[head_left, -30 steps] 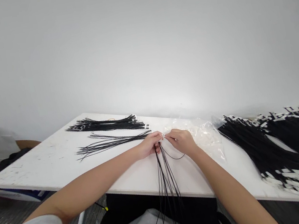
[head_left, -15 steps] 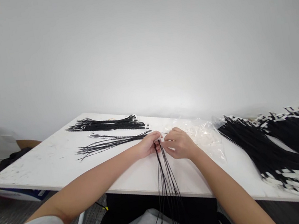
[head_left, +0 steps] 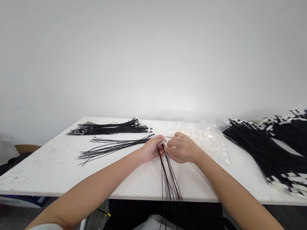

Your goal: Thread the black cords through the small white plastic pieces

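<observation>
My left hand point(head_left: 152, 148) and my right hand point(head_left: 181, 149) meet over the middle of the white table point(head_left: 47, 169). Both are closed in a pinch on the top ends of a bunch of thin black cords point(head_left: 170, 191). The cords hang down over the table's front edge toward my lap. The fingertips of the two hands touch each other where the cords are gathered.
Two flat bundles of black cords point(head_left: 108, 129) lie at the back left, the nearer bundle point(head_left: 111, 147) just left of my hands. A clear plastic bag point(head_left: 207, 137) sits right of my hands. A big heap of black cords with white tags point(head_left: 289, 146) fills the right side.
My right hand has moved left and closed in on the left hand. The loose loop of cord that hung under it has been drawn in with the rest.
</observation>
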A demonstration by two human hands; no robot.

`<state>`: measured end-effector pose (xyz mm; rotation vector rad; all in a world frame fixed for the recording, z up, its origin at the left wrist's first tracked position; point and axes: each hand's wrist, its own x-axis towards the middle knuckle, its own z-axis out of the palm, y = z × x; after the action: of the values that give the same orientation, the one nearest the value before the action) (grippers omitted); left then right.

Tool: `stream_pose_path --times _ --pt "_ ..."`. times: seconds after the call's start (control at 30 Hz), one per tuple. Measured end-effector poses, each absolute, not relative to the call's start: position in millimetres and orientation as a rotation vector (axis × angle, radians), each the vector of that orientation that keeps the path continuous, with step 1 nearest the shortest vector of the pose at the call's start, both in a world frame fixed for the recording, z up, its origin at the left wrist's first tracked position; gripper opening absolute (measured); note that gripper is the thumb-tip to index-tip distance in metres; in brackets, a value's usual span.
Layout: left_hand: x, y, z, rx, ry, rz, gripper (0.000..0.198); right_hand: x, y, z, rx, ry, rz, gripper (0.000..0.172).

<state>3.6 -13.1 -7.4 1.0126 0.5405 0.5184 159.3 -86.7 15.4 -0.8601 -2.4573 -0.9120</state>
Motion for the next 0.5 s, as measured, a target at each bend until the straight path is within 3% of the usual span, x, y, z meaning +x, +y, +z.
stream_pose_path --times 0.13,0.3,0.5 --pt "3.1 -13.7 -5.7 1.013 0.558 0.498 0.02 160.8 -88.8 16.8 -0.886 -2.341 -0.724 0.012" --pt "3.1 -14.1 -3.4 1.005 0.6 0.493 0.019 163.6 -95.7 25.4 -1.008 -1.831 -0.216 0.014" --pt "2.4 -13.4 -4.4 1.013 0.627 0.501 0.02 182.8 -92.2 46.4 -0.862 -0.887 0.157 0.035"
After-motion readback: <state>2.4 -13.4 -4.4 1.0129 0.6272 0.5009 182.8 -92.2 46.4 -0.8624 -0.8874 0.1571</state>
